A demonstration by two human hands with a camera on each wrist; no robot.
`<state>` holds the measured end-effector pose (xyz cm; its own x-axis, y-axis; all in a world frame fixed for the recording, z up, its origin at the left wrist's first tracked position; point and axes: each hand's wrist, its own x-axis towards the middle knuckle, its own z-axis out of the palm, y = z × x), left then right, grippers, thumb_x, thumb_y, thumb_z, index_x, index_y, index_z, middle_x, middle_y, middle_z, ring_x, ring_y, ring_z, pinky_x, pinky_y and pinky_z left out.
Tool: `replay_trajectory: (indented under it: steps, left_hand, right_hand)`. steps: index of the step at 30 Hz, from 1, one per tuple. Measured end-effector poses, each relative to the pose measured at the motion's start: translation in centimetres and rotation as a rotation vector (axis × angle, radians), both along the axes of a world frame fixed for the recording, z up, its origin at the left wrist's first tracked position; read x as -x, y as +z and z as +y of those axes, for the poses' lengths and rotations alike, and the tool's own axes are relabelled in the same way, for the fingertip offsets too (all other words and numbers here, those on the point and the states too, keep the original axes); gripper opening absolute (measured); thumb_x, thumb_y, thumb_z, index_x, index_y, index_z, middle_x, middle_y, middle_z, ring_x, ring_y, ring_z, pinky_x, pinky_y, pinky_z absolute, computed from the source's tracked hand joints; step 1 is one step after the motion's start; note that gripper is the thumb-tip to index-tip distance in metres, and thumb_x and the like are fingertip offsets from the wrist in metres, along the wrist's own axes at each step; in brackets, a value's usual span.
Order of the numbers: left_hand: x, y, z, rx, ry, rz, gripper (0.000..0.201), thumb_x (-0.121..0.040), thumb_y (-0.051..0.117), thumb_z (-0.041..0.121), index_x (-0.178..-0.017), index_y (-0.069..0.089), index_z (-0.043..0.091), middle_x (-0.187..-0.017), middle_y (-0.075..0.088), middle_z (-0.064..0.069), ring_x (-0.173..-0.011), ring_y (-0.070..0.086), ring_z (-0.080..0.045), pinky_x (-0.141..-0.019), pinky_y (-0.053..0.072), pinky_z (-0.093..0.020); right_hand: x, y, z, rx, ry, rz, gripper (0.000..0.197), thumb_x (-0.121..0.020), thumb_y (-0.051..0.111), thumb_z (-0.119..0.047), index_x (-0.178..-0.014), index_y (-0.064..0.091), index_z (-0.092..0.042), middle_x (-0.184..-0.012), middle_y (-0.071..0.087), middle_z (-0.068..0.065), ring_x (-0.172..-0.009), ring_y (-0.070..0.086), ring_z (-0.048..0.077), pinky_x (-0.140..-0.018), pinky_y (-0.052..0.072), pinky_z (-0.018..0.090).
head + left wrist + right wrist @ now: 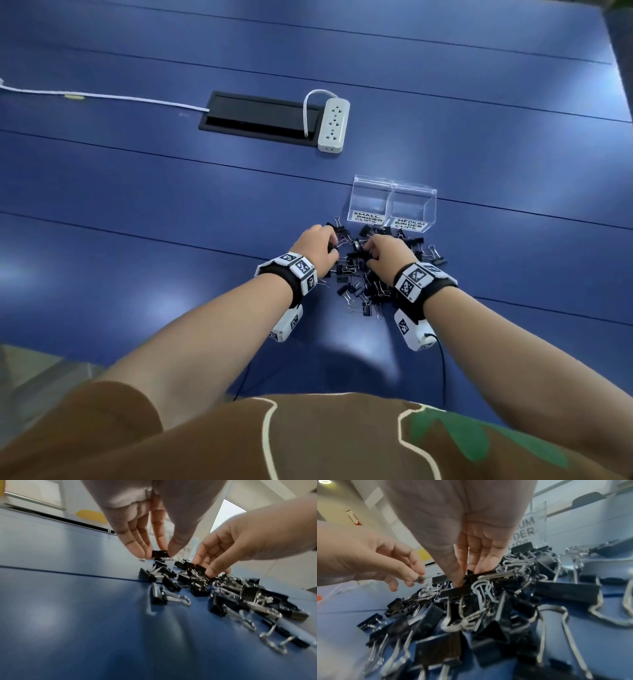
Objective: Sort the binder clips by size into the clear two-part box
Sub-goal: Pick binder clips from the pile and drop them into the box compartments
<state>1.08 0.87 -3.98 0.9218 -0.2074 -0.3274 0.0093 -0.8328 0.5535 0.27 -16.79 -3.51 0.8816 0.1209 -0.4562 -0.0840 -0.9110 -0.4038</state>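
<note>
A heap of black binder clips (363,274) in two sizes lies on the blue table, just in front of the clear two-part box (394,202). The box's left half is labelled SMALL BINDER CLIPS and its right half MEDIUM BINDER CLIPS; I see no clips inside either. My left hand (317,248) is at the heap's left edge and pinches a small black clip (159,553) between thumb and fingers, slightly above the table. My right hand (387,255) reaches into the heap's middle, its thumb and forefinger pinching a black clip (469,575) among tangled wire handles.
A white power strip (334,125) lies beyond the box beside a black cable hatch (260,118) set into the table. A white cable (102,97) runs off to the left. Loose clips (433,255) spread right of the heap. Bare blue tabletop (137,240) stretches to the left.
</note>
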Motion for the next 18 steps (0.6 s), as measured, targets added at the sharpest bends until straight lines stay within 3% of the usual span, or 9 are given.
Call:
replay_trajectory:
  steps: [4,6,8,11,13,16,18]
  left_hand:
    - [0.0,0.2,1.0,0.054,0.115,0.013,0.016,-0.085,0.053,0.014,-0.099,0.06,0.012,-0.099,0.058,-0.005,-0.082,0.053,-0.021,-0.076,0.046,-0.029]
    - [0.0,0.3,1.4,0.031,0.095,0.022,0.017,-0.085,0.052,0.014,-0.099,0.061,0.013,-0.095,0.057,-0.002,-0.087,0.054,-0.022,-0.079,0.049,-0.032]
    - [0.0,0.3,1.5,-0.022,0.037,0.031,0.018,-0.084,0.051,0.015,-0.1,0.061,0.014,-0.098,0.058,-0.003,-0.098,0.054,-0.024,-0.086,0.05,-0.036]
    - [-0.2,0.3,0.9,-0.09,-0.026,0.007,0.022,-0.085,0.05,0.016,-0.104,0.06,0.014,-0.11,0.055,-0.006,-0.109,0.047,-0.024,-0.091,0.048,-0.038]
    - [-0.7,0.4,-0.1,-0.092,-0.072,-0.044,0.024,-0.087,0.049,0.015,-0.109,0.06,0.015,-0.115,0.053,-0.007,-0.112,0.045,-0.024,-0.093,0.048,-0.04]
    - [-1.6,0.4,-1.7,-0.105,-0.168,-0.106,0.029,-0.09,0.05,0.011,-0.117,0.058,0.017,-0.117,0.05,-0.005,-0.114,0.044,-0.024,-0.087,0.051,-0.04]
    - [-2.1,0.0,-2.4,-0.185,-0.216,-0.123,0.034,-0.089,0.052,0.008,-0.121,0.057,0.019,-0.12,0.048,-0.006,-0.114,0.044,-0.025,-0.08,0.052,-0.038]
  right_hand:
    - [0.3,-0.1,-0.7,-0.133,-0.122,-0.019,0.017,-0.089,0.056,-0.014,-0.105,0.061,-0.013,-0.09,0.066,0.003,-0.083,0.062,0.02,-0.075,0.053,0.03]
    - [0.3,0.0,-1.1,-0.19,-0.177,-0.034,0.01,-0.09,0.055,-0.017,-0.097,0.062,-0.014,-0.082,0.062,-0.003,-0.076,0.059,0.017,-0.064,0.048,0.024]
    - [0.3,0.2,-1.7,-0.227,-0.231,-0.059,0.01,-0.091,0.054,-0.021,-0.091,0.063,-0.016,-0.078,0.06,-0.007,-0.074,0.056,0.014,-0.063,0.044,0.023]
    - [0.2,0.5,-2.6,-0.315,-0.362,-0.062,0.019,-0.091,0.053,-0.025,-0.084,0.065,-0.012,-0.079,0.066,0.0,-0.071,0.058,0.015,-0.069,0.052,0.03]
    - [0.3,1.0,-3.1,-0.501,-0.517,0.002,0.02,-0.092,0.052,-0.018,-0.077,0.062,-0.008,-0.078,0.067,0.008,-0.067,0.061,0.017,-0.069,0.056,0.031]
    - [0.3,2.1,-3.4,-0.835,-0.744,0.148,0.014,-0.092,0.05,-0.006,-0.08,0.057,-0.004,-0.076,0.065,0.016,-0.059,0.064,0.019,-0.057,0.058,0.026]
    - [-0.1,2.7,-3.6,-0.887,-0.785,0.167,0.012,-0.093,0.05,-0.007,-0.082,0.055,-0.005,-0.073,0.064,0.015,-0.053,0.064,0.019,-0.051,0.056,0.025]
